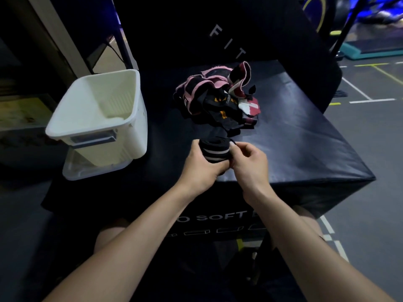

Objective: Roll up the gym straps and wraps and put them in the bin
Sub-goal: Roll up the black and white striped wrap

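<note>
Wrap (214, 150): black with pale stripes, rolled into a coil, held between both hands just over the near part of the black soft box (305, 136).
Left hand (201, 165): fingers curled round the roll's left side, gripping it.
Right hand (250, 162): thumb and fingertips pinching the roll's right edge, other fingers curled in.
Pile of straps (218, 99): pink, black and maroon, tangled, just beyond the fingertips.
Bin (98, 118): white, left of the left hand's fingers, standing on its lid (87, 172).
</note>
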